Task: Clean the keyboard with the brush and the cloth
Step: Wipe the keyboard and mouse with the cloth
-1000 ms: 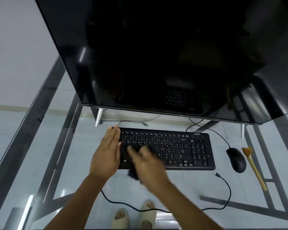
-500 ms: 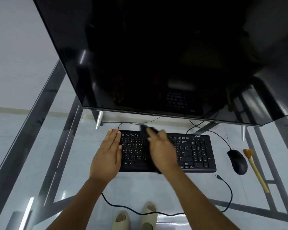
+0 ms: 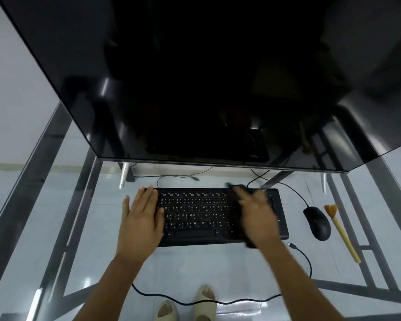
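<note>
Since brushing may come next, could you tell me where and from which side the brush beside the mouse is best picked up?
Judging by its pose, grip the brush at mid-handle, from above and its right. It lies flat on the glass table, bristles pointing away, handle slanting toward the person. The mouse crowds its left side near the bristles; the right side looks free.

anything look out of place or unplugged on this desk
One thing: a loose cable end lies unplugged on the glass desk, just off the keyboard's front right corner. The brush lies beside the mouse. Nothing looks spilled or damaged.
</note>
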Demonstrator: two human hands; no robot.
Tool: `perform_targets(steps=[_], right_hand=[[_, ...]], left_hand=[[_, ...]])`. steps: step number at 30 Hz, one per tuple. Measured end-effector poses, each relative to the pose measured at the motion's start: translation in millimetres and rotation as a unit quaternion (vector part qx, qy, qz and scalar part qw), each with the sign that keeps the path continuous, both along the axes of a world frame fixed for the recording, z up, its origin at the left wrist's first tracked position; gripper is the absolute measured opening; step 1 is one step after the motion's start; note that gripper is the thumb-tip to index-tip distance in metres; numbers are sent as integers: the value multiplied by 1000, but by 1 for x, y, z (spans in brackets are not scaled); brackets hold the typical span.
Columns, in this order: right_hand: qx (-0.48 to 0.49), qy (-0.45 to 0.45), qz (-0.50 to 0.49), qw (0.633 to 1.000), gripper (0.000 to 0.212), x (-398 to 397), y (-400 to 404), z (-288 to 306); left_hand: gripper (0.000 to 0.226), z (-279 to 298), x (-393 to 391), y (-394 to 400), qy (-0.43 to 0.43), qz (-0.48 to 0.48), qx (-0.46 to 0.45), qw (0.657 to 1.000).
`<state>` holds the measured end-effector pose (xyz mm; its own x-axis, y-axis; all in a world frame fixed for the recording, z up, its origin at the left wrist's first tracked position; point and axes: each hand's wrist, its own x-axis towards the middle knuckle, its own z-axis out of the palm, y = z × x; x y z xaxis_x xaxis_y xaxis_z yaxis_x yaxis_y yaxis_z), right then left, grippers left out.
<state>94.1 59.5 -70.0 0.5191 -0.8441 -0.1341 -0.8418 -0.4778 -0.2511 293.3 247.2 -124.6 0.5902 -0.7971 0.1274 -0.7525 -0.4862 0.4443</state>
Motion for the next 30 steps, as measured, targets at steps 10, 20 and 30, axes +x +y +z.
perform_targets(steps=[10, 20, 30], right_hand=[[13, -26, 120, 992, 52, 24, 31, -15], [-47, -8, -151, 987, 45, -51, -43, -20], [-51, -42, -82, 994, 50, -88, -32, -21]], left_hand=[[60, 2, -77, -71, -37, -81, 100, 991], [63, -2, -80, -70, -83, -90, 119, 985], [64, 0, -82, -73, -92, -91, 119, 984]])
